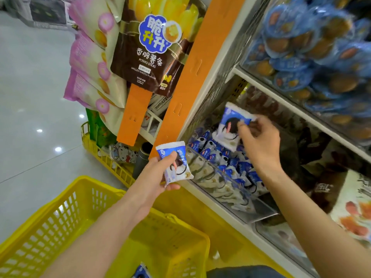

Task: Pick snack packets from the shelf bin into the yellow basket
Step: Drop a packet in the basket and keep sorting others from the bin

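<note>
Left hand (154, 177): fingers curled round 1 packet (176, 157), held beside the shelf bin (265, 212); we bring it over the basket's opening before releasing.
Right hand (261, 143): fingertips pinch a 2nd packet (230, 125) above the bin; we lift it clear of the pile.
Yellow basket (60, 213): below both arms; 1 blue packet (141, 271) lies inside.

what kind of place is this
Most likely a shop's snack aisle: a shelf bin full of snack packets, potato stick bags hanging on an orange strip, and a yellow basket.
</note>
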### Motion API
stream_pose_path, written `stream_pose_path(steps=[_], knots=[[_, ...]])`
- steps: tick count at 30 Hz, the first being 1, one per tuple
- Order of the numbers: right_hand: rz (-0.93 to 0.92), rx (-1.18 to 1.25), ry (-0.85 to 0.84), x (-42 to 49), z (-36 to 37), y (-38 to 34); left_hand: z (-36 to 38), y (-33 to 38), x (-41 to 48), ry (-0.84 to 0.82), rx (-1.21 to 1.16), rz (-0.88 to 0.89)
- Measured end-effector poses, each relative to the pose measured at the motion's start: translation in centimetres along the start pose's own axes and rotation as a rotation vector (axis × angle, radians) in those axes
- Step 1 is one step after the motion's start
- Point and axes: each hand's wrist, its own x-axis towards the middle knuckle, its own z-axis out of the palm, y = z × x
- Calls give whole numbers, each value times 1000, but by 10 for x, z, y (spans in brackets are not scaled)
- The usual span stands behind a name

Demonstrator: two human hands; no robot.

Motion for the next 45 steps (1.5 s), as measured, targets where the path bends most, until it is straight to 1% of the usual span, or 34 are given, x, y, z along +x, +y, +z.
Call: stream_pose_path(steps=[4,6,8,10,13,14,17,18,19,22,24,26,28,29,30,33,37,39,41,43,45], knots=[[202,229,-473,-52,-1,-21,0,-1,-10,-145,-48,-22],[297,292,-603,-70,6,-27,1,-2,-16,-251,-44,-37],[330,338,-656,-80,10,-29,3,-3,-23,-278,18,-36],[307,365,-637,-82,11,-30,2,-6,-27,-257,100,-14],[291,228,-514,-76,14,-27,-1,-4,-32,-276,142,4],[323,189,-532,-73,16,-25,-2,-2,-33,-284,168,5],[450,186,-817,-68,18,-23,-4,3,-33,-312,297,6],[466,209,-874,-67,18,-22,-5,5,-33,-329,329,7],[476,238,-892,-65,17,-22,-6,7,-33,-347,347,11],[501,310,-835,-50,9,-16,-7,12,-31,-342,330,60],[561,383,-723,-33,1,-13,-6,12,-29,-268,279,96],[566,398,-497,-9,-3,-7,-5,11,-26,-186,257,100],[525,272,-246,19,-2,7,-3,11,-23,-157,242,89],[529,207,-166,31,1,15,-2,12,-22,-155,231,85],[553,159,-127,42,6,23,-1,12,-21,-152,223,83],[623,49,-143,68,25,47,-1,13,-16,-141,196,76],[566,-125,-190,93,55,68,-2,12,-11,-147,153,18],[530,-199,-256,100,66,77,-2,11,-8,-147,146,-2],[535,-263,-334,103,75,82,-3,11,-4,-164,95,-24],[529,-289,-369,108,81,90,-1,12,-2,-190,40,-43],[576,-299,-399,114,86,95,-1,11,-1,-204,26,-65]])
